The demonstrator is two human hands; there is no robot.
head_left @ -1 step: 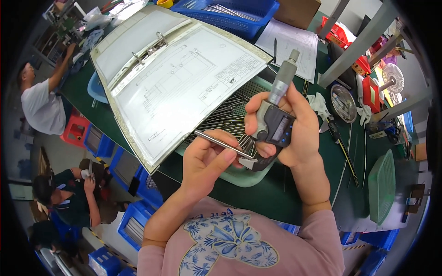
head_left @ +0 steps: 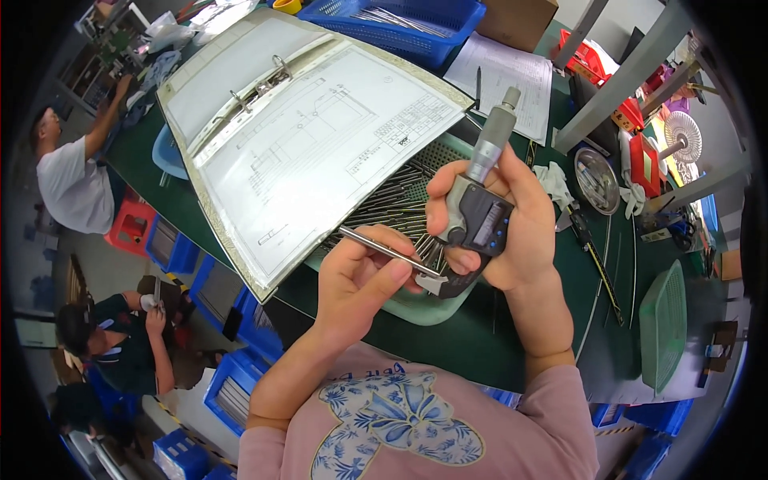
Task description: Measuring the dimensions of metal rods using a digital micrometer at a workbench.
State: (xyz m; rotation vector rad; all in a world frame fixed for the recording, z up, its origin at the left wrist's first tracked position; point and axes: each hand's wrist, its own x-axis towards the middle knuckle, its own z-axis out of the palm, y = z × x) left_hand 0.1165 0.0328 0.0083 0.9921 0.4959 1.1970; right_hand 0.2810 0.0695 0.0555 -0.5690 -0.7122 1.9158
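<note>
My left hand (head_left: pixel 360 280) pinches a thin shiny metal rod (head_left: pixel 382 248) between thumb and fingers. The rod's lower right end lies at the jaws of a digital micrometer (head_left: pixel 482 220); whether both jaws touch it I cannot tell. My right hand (head_left: pixel 524 220) wraps round the micrometer, its barrel pointing up and away, its small display turned toward me. Beneath both hands is a pale green plastic basket (head_left: pixel 436 314) with many similar metal rods (head_left: pixel 392 200) in it. An open ring binder (head_left: pixel 292 152) with a technical drawing overlaps the basket's far left side.
A blue basket (head_left: pixel 460 40) of rods stands at the back, beside a paper drawing (head_left: pixel 520 84) with a pen. To the right are a round metal dish (head_left: pixel 596 180), a caliper (head_left: pixel 592 248), and an upright green basket (head_left: pixel 664 328). Two people work at the left.
</note>
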